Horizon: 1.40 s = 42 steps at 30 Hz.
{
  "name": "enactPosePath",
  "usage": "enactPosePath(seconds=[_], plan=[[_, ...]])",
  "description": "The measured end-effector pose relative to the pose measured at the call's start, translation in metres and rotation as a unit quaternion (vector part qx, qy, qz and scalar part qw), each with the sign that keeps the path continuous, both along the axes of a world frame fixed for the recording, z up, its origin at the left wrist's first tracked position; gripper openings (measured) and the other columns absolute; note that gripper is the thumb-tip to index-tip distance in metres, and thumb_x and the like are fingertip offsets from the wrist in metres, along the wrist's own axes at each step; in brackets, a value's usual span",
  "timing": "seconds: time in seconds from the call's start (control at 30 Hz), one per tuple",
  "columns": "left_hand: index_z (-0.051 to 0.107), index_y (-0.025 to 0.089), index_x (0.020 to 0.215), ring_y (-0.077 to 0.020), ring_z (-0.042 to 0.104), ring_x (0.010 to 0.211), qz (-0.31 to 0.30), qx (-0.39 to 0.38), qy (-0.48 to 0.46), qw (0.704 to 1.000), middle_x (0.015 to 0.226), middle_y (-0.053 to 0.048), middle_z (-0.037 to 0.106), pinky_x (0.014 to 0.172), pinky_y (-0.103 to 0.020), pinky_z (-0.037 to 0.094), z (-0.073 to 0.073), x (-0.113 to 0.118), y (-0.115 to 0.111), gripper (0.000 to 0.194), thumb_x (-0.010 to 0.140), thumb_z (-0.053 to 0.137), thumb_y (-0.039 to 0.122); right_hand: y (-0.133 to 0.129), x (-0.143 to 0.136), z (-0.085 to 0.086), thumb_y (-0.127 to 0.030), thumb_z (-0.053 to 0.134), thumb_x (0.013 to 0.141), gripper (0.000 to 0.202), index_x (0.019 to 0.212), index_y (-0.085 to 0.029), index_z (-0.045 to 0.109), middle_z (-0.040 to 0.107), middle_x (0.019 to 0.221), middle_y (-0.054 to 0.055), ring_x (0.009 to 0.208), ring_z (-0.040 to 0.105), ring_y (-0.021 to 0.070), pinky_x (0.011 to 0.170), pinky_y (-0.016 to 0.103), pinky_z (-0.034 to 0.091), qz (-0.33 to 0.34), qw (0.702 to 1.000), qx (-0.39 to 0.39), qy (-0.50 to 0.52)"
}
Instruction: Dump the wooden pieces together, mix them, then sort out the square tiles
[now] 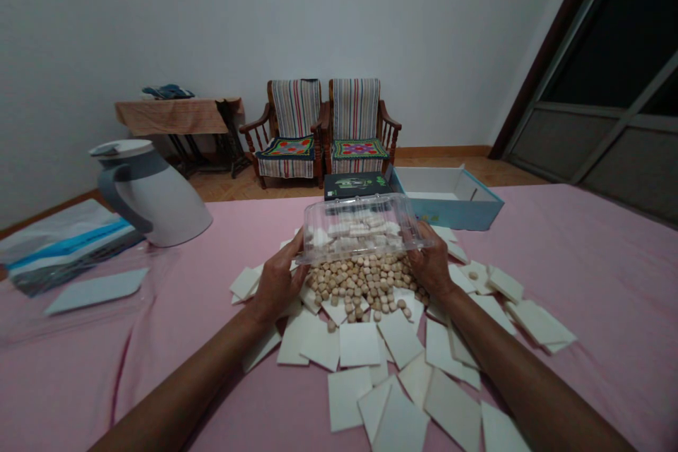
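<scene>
Left hand [280, 275] and right hand [430, 263] grip opposite ends of the clear plastic tray [360, 226], fingers curled at its rim; the tray sits between them, with wooden beads [365, 282] on its near side

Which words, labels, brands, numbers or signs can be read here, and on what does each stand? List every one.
None can be read.
Flat black box: green and pale print, too small and blurred to read.
Open light-blue box: small yellowish marks on its outer side, too blurred to tell whether they are text.
Clear plastic container in both hands: no writing shows.
</scene>
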<state>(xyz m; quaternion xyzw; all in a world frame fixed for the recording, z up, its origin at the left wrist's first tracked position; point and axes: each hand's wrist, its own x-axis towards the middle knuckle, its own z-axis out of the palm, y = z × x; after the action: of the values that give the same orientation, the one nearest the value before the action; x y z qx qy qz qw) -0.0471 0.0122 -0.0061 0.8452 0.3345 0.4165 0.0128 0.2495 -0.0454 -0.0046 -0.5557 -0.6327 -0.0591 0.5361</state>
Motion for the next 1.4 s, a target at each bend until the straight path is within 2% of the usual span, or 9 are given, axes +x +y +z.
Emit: enactPosePath(seconds=[0.17,0.3,0.4,0.57,0.73,0.9,1.07,1.23,1.4], plan=[[0.047,0.014,0.133,-0.0238,0.055,0.118,0.019,0.0,-0.039,0.999,0.132,-0.012,0.055,0.097,-0.036,0.048,0.003,0.001,-0.003,0.047,0.088,0.048,0.029,0.0,-0.001,-0.001,-0.038,0.039,0.093,0.037,0.115,-0.017,0.06,0.064,0.106,0.012,0.101,0.058,0.0239,0.087,0.038,0.046,0.001,1.0,0.002,-0.007],[0.063,0.016,0.11,-0.0227,0.068,0.094,0.076,-0.082,-0.124,0.986,0.115,-0.01,0.066,0.084,-0.034,0.054,0.018,-0.004,0.0,0.032,0.088,0.051,0.036,-0.005,-0.008,0.003,-0.041,0.046,0.09,0.046,0.128,-0.017,0.05,0.06,0.115,0.015,0.101,0.058,0.0255,0.085,0.042,0.048,0.016,0.999,0.006,-0.038],[0.063,0.014,0.102,-0.0203,0.069,0.081,0.093,-0.152,-0.25,0.952,0.103,-0.01,0.07,0.074,-0.033,0.057,0.034,-0.012,0.008,0.033,0.085,0.055,0.041,-0.007,-0.012,0.006,-0.036,0.047,0.09,0.047,0.133,-0.018,0.044,0.059,0.116,0.015,0.093,0.059,0.0226,0.079,0.04,0.051,0.046,0.999,0.003,-0.025],[0.053,0.012,0.12,-0.019,0.069,0.085,0.054,-0.273,-0.412,0.868,0.11,-0.014,0.066,0.066,-0.031,0.059,0.053,-0.028,0.016,0.047,0.079,0.062,0.032,-0.005,-0.011,0.001,-0.028,0.046,0.09,0.033,0.122,-0.018,0.05,0.06,0.107,0.012,0.086,0.059,0.0192,0.073,0.036,0.052,0.024,1.0,0.003,-0.011],[0.06,0.008,0.105,-0.0126,0.067,0.065,0.068,-0.37,-0.454,0.808,0.087,-0.01,0.069,0.05,-0.018,0.052,0.05,-0.062,0.01,0.031,0.078,0.061,0.022,-0.003,-0.009,-0.005,-0.024,0.044,0.09,0.029,0.116,-0.017,0.053,0.062,0.101,0.009,0.076,0.059,0.017,0.07,0.034,0.051,0.021,0.999,-0.013,-0.041],[0.059,0.009,0.105,-0.0095,0.057,0.047,0.104,-0.428,-0.443,0.781,0.063,-0.003,0.064,0.037,-0.015,0.04,0.04,-0.105,-0.009,0.032,0.076,0.061,0.022,-0.003,-0.008,-0.009,-0.023,0.044,0.088,0.027,0.112,-0.016,0.056,0.064,0.098,0.009,0.074,0.059,0.0183,0.071,0.035,0.05,0.02,0.997,-0.021,-0.067],[0.059,0.01,0.106,-0.0089,0.052,0.043,0.144,-0.401,-0.436,0.793,0.057,0.001,0.059,0.035,-0.015,0.036,0.036,-0.142,-0.033,0.041,0.069,0.066,0.029,-0.003,-0.005,-0.011,-0.023,0.044,0.088,0.027,0.11,-0.017,0.058,0.065,0.096,0.009,0.074,0.061,0.0185,0.074,0.035,0.049,0.004,0.996,-0.012,-0.085],[0.063,0.012,0.101,-0.0075,0.047,0.041,0.221,-0.31,-0.476,0.793,0.052,0.004,0.057,0.036,-0.015,0.034,0.046,-0.185,-0.049,0.041,0.065,0.069,0.03,-0.005,-0.004,-0.011,-0.025,0.044,0.087,0.028,0.11,-0.018,0.058,0.066,0.095,0.008,0.074,0.062,0.0189,0.073,0.034,0.049,-0.004,0.995,-0.013,-0.098],[0.067,0.013,0.087,-0.0081,0.047,0.042,0.326,-0.189,-0.522,0.765,0.05,0.006,0.057,0.037,-0.015,0.037,0.056,-0.23,-0.057,0.027,0.062,0.07,0.022,-0.005,-0.004,-0.012,-0.025,0.043,0.087,0.028,0.11,-0.018,0.058,0.066,0.097,0.009,0.078,0.062,0.0203,0.074,0.035,0.048,-0.007,0.995,-0.019,-0.101]])
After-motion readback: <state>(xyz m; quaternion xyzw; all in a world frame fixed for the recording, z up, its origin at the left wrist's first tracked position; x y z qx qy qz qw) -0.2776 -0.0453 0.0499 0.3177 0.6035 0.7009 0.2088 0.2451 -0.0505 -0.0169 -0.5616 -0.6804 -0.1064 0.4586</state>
